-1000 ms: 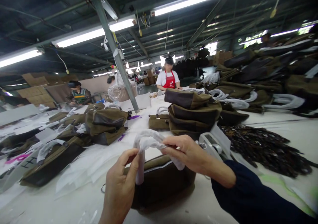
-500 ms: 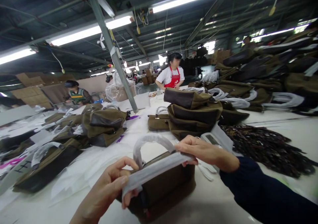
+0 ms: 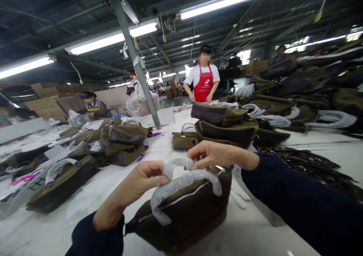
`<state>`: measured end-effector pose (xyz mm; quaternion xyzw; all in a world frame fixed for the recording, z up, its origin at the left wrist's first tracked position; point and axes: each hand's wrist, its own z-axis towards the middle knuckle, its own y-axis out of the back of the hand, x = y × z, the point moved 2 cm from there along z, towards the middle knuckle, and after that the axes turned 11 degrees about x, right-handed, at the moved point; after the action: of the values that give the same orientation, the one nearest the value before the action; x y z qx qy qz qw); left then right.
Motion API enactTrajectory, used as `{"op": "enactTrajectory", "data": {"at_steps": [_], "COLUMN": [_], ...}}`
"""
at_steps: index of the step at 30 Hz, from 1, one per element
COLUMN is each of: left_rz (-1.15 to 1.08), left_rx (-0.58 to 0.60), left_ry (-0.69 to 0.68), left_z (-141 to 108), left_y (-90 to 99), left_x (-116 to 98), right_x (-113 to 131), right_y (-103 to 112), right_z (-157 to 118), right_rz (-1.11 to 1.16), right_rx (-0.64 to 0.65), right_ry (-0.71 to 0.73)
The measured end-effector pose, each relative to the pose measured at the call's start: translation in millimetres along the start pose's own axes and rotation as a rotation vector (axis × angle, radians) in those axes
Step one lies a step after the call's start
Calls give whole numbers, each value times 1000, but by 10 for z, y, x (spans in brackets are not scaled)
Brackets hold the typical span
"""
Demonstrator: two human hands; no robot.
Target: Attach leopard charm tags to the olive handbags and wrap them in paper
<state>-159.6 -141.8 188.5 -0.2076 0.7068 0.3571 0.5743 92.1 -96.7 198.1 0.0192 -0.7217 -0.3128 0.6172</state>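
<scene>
- The left hand (image 3: 140,182), in a navy sleeve (image 3: 98,237), is curled, its fingertips against the left side of the handle (image 3: 181,180).
- The right hand (image 3: 217,154), also in a navy sleeve (image 3: 286,197), reaches over from the right, and its fingertips pinch the top of the handle; the two hands are near each other but not touching.
- Plastic film (image 3: 172,193) wraps the handle, which arches up over the bag.
- The bag (image 3: 181,214), olive canvas with a dark base, lies on the near part of the worktop (image 3: 317,150), directly below the hands, with its zip (image 3: 170,207) along the top.
- Just beyond the bag sit a small bag (image 3: 184,140) and a stack of bags (image 3: 225,123).
- To the left lies a pile of bags (image 3: 123,142), with more bags (image 3: 62,182) spread nearer the left edge.
- A dark tangled heap (image 3: 306,165) lies on the right of the worktop, partly behind the right arm.
- More bags (image 3: 283,104) are piled high at far right.
- Across the worktop stands a co-worker in a red apron (image 3: 204,84).
- Farther left sits a co-worker in a green vest (image 3: 93,108), beyond a steel column (image 3: 133,55).
</scene>
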Motion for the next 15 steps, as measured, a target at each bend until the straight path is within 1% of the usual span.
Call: {"op": "enactTrajectory", "data": {"at_steps": [1, 2, 3, 4, 7, 8, 9, 10, 11, 12, 13, 15], "left_rz": [14, 55, 129, 237, 666, 780, 848, 868, 844, 786, 710, 572], "left_rx": [-13, -39, -81, -148, -461, -555, -619, -651, -657, -647, -626, -561], "left_ry": [-6, -9, -9, -8, -16, -11, -2, 11, 22, 24, 18, -10], "left_z": [12, 16, 14, 7, -33, -47, -57, -61, -62, -58, -50, -22], "left_y": [-15, -31, -47, -62, -98, -112, -124, -131, -134, -132, -129, -124], "left_x": [-20, -34, -42, -44, -31, -22, -11, -2, 3, 0, -11, -57], "right_x": [9, 12, 11, 4, -49, -75, -101, -123, -138, -141, -127, -40], "right_y": [5, 5, -1, -13, -70, -86, -95, -93, -82, -63, -40, 1], "right_z": [14, 21, 23, 21, 8, 2, -6, -17, -31, -48, -65, -95], "right_rz": [-26, -77, -155, -264, -694, -808, -883, -907, -873, -787, -663, -382], "right_rx": [7, -22, -77, -147, -398, -482, -557, -612, -636, -627, -585, -451], "right_ry": [14, 27, 38, 40, -27, -70, -116, -154, -174, -165, -126, 18]}}
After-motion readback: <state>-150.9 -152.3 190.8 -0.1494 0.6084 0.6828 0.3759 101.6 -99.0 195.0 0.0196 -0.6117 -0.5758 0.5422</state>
